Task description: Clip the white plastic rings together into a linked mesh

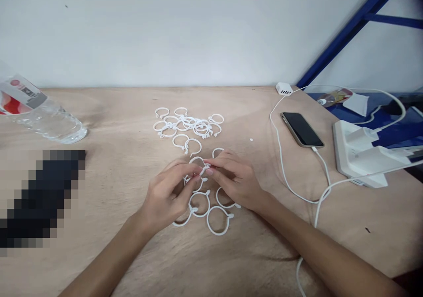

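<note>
Between my two hands is a white plastic ring [197, 158] with a small clasp at its ends. My left hand [172, 187] pinches it from the left, thumb and forefinger at the clasp. From the other side my right hand [236, 176] pinches the same spot, so the clasp is partly hidden by fingertips. Several similar rings lie on the table just below and under the hands, among them a ring [218, 220] nearest me and another ring [199, 204]. Farther back lies a loose pile of white rings [188, 123], some overlapping.
A clear plastic bottle [56, 116] is at the left, above a pixelated dark shape [42, 200]. At the right, a phone [302, 129] is plugged into a white cable [280, 156], near a white power strip [355, 154]. A small white charger [284, 88] sits by the wall.
</note>
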Action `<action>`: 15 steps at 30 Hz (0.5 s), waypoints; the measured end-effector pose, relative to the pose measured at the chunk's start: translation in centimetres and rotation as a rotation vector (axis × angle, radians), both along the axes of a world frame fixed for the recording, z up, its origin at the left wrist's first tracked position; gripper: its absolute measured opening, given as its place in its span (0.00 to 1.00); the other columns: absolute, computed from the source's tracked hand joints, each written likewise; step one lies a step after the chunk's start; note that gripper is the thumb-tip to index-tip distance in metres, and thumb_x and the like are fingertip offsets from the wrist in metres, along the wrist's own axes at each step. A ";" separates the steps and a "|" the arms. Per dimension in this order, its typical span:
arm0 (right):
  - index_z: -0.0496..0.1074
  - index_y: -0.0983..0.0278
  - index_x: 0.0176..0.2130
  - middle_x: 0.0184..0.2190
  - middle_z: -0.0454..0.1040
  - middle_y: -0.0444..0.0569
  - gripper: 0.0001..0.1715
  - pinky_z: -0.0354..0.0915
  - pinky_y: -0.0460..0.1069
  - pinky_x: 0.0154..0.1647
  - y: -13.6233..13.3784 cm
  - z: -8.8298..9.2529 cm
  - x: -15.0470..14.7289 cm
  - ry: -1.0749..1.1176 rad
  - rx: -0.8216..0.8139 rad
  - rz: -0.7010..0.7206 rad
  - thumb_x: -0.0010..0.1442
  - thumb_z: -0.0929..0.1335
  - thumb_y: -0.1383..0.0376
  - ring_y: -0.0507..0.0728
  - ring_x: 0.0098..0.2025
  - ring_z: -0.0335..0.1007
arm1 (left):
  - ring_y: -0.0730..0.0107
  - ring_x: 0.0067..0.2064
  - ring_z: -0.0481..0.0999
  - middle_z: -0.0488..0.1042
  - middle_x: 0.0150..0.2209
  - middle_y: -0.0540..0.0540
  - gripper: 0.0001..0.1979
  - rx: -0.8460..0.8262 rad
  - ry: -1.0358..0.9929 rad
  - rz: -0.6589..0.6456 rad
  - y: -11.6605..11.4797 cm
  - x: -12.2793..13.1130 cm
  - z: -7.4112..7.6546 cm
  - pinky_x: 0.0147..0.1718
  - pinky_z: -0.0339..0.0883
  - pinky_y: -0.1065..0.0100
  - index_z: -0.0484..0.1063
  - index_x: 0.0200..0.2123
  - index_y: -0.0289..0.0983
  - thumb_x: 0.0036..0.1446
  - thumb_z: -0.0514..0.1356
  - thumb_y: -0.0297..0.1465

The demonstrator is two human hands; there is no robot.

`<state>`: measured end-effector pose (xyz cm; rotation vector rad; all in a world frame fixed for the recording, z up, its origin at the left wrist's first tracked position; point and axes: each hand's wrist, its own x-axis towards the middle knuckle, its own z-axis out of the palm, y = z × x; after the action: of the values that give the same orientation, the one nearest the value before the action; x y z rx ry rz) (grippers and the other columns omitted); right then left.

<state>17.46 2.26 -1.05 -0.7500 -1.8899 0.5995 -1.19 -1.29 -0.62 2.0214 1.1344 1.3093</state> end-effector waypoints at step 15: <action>0.79 0.57 0.41 0.28 0.79 0.44 0.11 0.67 0.52 0.39 -0.5 0.2 -0.8 0.130 -0.169 -0.008 0.58 0.70 0.68 0.52 0.30 0.70 | 0.66 0.36 0.73 0.76 0.36 0.47 0.22 -0.141 -0.024 0.067 0.4 -0.3 0.1 0.39 0.66 0.67 0.73 0.50 0.40 0.50 0.67 0.31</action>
<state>16.70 1.73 -0.84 -0.8062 -1.7320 0.7912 -1.45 -0.93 -0.54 1.8758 1.2567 1.2455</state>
